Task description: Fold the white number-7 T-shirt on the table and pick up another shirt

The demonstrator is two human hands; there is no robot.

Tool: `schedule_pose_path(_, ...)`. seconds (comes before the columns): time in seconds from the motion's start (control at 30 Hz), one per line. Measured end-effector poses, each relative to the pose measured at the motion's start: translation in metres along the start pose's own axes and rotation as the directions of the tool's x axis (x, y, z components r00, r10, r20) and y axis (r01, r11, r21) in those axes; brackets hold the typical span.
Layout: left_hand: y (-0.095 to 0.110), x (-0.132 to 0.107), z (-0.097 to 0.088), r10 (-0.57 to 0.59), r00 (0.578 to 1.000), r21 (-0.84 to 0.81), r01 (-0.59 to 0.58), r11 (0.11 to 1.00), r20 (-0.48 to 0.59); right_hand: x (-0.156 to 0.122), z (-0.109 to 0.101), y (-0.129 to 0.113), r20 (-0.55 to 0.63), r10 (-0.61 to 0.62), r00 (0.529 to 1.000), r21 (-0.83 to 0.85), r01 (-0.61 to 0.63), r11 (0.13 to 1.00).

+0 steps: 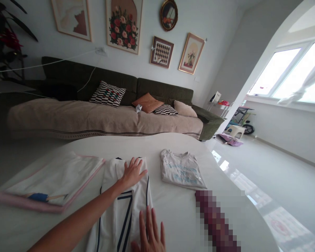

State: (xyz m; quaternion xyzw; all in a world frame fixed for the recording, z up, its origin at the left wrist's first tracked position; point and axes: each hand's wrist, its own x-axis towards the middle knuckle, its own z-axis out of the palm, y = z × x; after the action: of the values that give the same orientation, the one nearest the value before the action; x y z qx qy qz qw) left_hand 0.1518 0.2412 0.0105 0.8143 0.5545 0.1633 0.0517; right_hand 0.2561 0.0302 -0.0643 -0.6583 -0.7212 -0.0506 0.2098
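A white jersey with dark blue stripes [123,213] lies folded lengthwise on the white table [178,217]. My left hand [132,172] rests flat on its upper part, fingers spread, holding nothing. My right hand [150,232] lies flat at the jersey's lower right edge, fingers stretched out. A folded grey T-shirt with light blue lettering [182,169] sits to the right of the jersey. A folded white and pink garment [55,182] lies to the left.
A blurred dark red strip [216,222] lies on the table at the lower right. Behind the table stands a dark sofa [107,105] with a beige cover and cushions. Shiny white floor and a window are at the right.
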Motion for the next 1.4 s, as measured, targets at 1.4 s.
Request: schedule_pose_path(1.4, -0.007, -0.29, -0.015, 0.288, 0.924, -0.041, -0.287, 0.957, 0.252, -0.053, -0.095, -0.004, 0.307, -0.362, 0.88, 0.133, 0.337, 0.932)
